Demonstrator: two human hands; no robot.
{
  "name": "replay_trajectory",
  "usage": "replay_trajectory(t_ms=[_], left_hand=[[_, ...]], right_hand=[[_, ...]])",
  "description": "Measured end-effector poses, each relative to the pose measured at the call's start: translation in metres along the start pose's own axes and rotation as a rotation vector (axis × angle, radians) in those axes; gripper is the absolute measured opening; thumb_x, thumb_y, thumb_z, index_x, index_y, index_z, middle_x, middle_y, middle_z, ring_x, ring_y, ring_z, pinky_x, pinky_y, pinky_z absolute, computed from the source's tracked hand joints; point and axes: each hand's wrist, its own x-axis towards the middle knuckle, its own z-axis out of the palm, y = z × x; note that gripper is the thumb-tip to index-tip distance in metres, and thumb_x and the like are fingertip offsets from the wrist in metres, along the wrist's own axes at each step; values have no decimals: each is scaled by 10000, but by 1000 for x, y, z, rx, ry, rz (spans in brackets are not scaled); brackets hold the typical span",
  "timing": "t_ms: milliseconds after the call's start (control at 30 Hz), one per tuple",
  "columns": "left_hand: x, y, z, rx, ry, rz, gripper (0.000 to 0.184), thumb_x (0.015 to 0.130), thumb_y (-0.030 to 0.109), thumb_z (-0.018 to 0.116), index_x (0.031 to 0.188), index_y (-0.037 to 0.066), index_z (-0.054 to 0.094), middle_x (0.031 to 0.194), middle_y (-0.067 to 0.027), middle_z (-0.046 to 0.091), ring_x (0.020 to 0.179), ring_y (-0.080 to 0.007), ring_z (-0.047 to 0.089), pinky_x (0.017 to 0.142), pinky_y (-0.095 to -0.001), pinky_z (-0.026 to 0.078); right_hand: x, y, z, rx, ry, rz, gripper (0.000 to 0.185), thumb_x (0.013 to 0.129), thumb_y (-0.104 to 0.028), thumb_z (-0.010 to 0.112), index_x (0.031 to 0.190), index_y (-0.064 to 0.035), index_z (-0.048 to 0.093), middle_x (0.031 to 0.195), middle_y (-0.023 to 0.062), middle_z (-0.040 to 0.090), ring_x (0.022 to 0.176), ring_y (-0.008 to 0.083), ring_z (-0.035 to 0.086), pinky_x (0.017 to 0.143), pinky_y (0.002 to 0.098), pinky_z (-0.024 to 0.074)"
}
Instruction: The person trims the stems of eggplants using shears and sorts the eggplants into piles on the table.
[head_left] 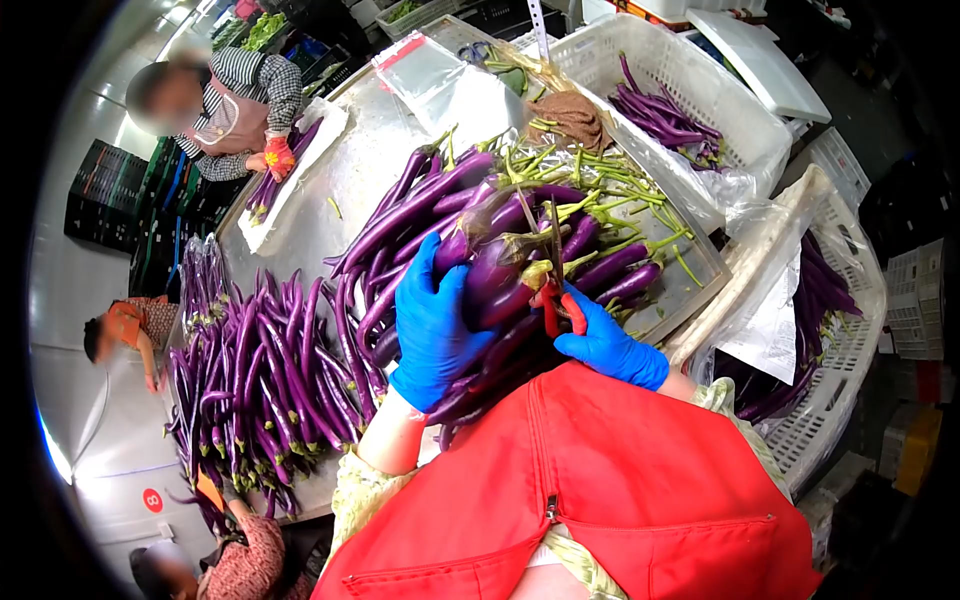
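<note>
The metal tabletop spreads out before me, a broad row of long purple eggplants on its left side and a heap of eggplants in the middle. To my right stand two white crates, the upper crate and the lower crate, both with more eggplants inside. My blue-gloved left hand is closed around a bunch of eggplants at the near side of the heap. My gloved right hand grips red-handled scissors, blades parted over the stem ends. Beyond them lies a brown cloth, near loose green stems.
</note>
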Motion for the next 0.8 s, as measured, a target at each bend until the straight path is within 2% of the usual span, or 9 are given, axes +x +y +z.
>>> replay_trajectory(t_ms=[200,300,400,500,633,700,733,767,800], left_hand=[[1,2,-3,-14,-42,-17,699,498,236,845,1075,58,495,1309,-275,411,1094,-448,497,893,-474,434],[1,1,-1,-33,-54,-12,699,490,217,838,1078,56,496,1310,-269,412,1093,-445,498,902,-472,432],[2,-2,-2,-56,-62,-19,701,484,203,835,1080,53,497,1298,-259,421,1097,-441,493,911,-471,429],[4,-9,-5,-72,-48,-32,703,481,195,834,1081,54,497,1285,-250,429,1109,-438,486,918,-469,427],[3,-15,-8,-109,-30,0,691,482,197,835,1074,58,505,1278,-244,436,1119,-432,486,936,-463,420],[2,-14,-6,-164,-52,58,683,485,201,838,1069,57,513,1275,-240,440,1117,-429,489,943,-461,416],[3,-12,-6,-198,-98,73,670,481,215,837,1062,59,541,1300,-241,434,1119,-424,492,947,-457,415],[3,-8,-6,-165,-138,76,666,491,224,833,1071,69,544,1309,-241,429,1111,-418,492,931,-459,416],[2,-3,-6,-130,-176,79,661,502,234,828,1080,79,547,1318,-241,425,1103,-413,491,915,-461,417]], right_hand=[[0,5,-4,-14,46,37,753,742,54,502,1445,-43,252,1275,54,461,1211,127,411,1021,267,299],[-2,2,-3,-124,153,10,648,781,22,525,1399,-29,337,1123,28,522,1052,103,494,926,251,381],[-9,-5,-10,-185,164,51,527,819,-7,545,1332,-19,426,927,-9,522,844,67,497,784,225,417],[-21,-10,-15,-298,208,75,453,834,-19,549,1281,-20,476,801,-32,470,728,57,442,696,215,401],[-33,-15,-42,-212,97,208,601,767,33,503,1357,-45,414,962,11,485,899,74,453,793,213,393],[-30,-10,-49,-386,101,100,658,723,50,478,1369,-46,404,982,26,492,943,107,469,843,230,397],[-28,-15,-51,-429,80,137,661,729,30,501,1377,-37,386,1049,57,526,1010,141,494,894,259,398],[-25,-20,-50,-572,79,38,633,739,-9,538,1349,22,372,1161,151,568,1020,212,580,866,307,453],[-21,-24,-48,-534,70,45,638,741,-2,537,1355,23,364,1164,145,569,1031,203,576,874,304,450]])
